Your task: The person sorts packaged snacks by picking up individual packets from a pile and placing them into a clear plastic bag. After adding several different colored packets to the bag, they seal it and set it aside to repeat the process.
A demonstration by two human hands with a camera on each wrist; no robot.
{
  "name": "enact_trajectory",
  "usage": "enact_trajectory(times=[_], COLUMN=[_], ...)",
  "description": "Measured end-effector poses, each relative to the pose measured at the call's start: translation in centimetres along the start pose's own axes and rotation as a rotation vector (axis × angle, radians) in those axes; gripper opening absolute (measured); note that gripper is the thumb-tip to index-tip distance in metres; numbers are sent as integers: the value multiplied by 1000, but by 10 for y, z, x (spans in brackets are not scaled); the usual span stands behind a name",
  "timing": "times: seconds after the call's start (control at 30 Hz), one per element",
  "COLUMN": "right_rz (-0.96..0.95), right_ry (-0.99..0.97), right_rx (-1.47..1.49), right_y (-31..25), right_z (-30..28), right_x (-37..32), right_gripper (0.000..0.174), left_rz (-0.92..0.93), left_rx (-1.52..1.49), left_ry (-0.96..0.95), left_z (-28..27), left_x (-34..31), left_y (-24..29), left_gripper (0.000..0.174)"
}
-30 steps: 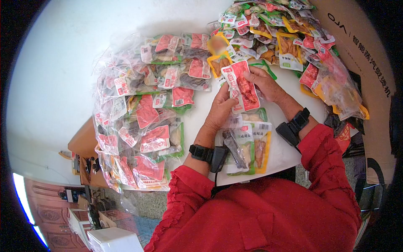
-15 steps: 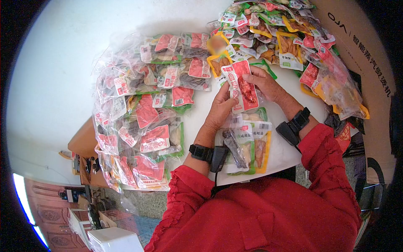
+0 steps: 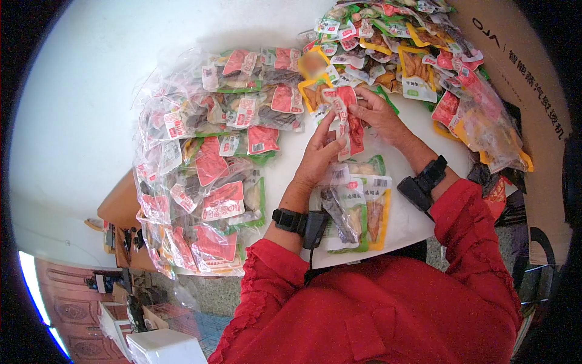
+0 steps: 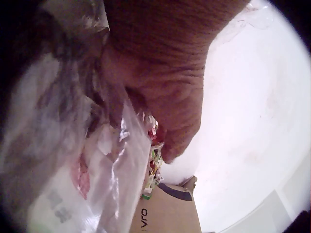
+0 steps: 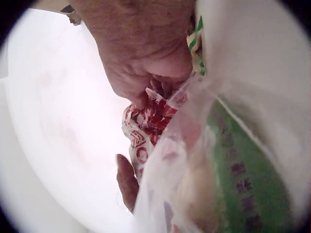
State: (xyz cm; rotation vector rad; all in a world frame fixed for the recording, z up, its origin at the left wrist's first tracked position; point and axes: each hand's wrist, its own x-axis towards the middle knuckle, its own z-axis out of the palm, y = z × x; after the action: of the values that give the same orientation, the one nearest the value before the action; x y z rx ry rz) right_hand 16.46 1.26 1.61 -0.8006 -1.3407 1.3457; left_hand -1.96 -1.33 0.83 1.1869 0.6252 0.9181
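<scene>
A red-and-white food packet (image 3: 354, 134) is held between both hands over the white table. The left hand (image 3: 317, 155) pinches its left edge, thumb on the near part. At its upper right the right hand (image 3: 381, 119) grips it with thumb and fingers. In the right wrist view the red packet (image 5: 154, 116) looks creased beneath the right hand (image 5: 146, 48). Just below the hands, a clear bag with green- and yellow-edged packets (image 3: 377, 212) lies on the table. The left wrist view shows the left hand (image 4: 160, 82) beside clear plastic (image 4: 121, 165), its fingertips mostly hidden.
Filled clear bags (image 3: 221, 200) cover the table's left side. A large heap of loose packets (image 3: 388, 48) lies at the back right, with another filled bag (image 3: 491, 130) nearer. A cardboard box (image 3: 515, 79) stands at the right, and a white box (image 3: 167, 347) is at the lower left.
The red packet has turned or folded so that it looks narrower. The right hand has shifted slightly up and left along it; the left hand's fingers have moved a little over its edge.
</scene>
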Motion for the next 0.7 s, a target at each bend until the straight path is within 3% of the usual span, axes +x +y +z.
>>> enact_trajectory(times=[0.13,0.2,0.27,0.37,0.43,0.5,0.6,0.67,0.7], right_rz=[64,169,169,223,261,300,333,333,177], right_ry=[98,35,-67,-71,-76,-90,-106,-111,28], right_rx=[-140,269,223,397,710,741,903,1019,891], right_y=[8,4,1,17,22,20,15,11,5], right_z=[-2,8,2,-11,-19,-25,-34,-42,-43], right_x=[5,0,-3,-1,1,6,11,17,20], right_gripper=[29,29,30,33,33,32,29,28,30], left_rz=[33,53,123,88,96,95,47,136,190], left_rx=[177,198,281,300,285,281,192,462,515], left_ry=[-176,-212,-190,-238,-215,-203,-107,-47,-19], left_z=[2,9,17,20,15,11,4,-1,-1], left_x=[-1,-1,-2,-7,-6,-4,-3,2,3], left_y=[5,5,5,17,13,8,0,7,10], left_gripper=[60,60,57,57,56,55,48,34,20])
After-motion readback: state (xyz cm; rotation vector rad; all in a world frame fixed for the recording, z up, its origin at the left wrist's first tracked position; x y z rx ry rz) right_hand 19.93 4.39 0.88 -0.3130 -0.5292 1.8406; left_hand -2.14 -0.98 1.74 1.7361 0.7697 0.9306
